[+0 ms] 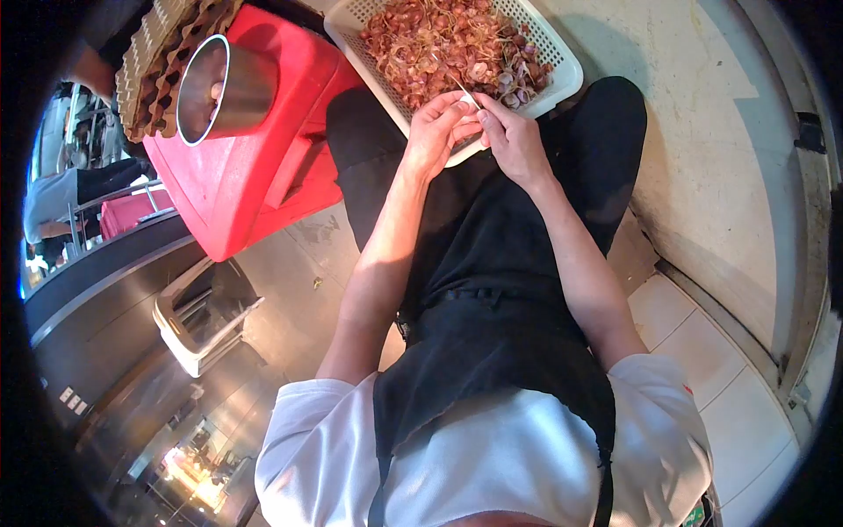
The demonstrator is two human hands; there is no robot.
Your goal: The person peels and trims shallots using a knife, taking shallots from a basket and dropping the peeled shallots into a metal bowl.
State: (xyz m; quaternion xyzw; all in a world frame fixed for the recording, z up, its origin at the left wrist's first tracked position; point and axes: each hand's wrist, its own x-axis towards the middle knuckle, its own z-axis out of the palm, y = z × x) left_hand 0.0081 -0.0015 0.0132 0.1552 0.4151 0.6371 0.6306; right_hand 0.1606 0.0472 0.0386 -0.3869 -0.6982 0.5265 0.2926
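My left hand (436, 132) pinches a small pale bulb (468, 102), which looks like a peeled shallot, at the near edge of the basket. Close beside it, my right hand (512, 140) is closed on a small knife (464, 89) with a thin, light blade; its handle is hidden in my fingers. Both hands meet above a white perforated plastic basket (569, 81). Reddish shallots and loose papery skins (439, 53) fill much of it. The basket sits at my knees, against my black apron.
On the left, a steel cup (241, 88) with a few bulbs inside tilts in view on a red plastic container (202, 184). Cardboard egg trays (162, 66) stand behind it. A pale wall (702, 176) rises on the right. Another person (54, 198) is at the far left.
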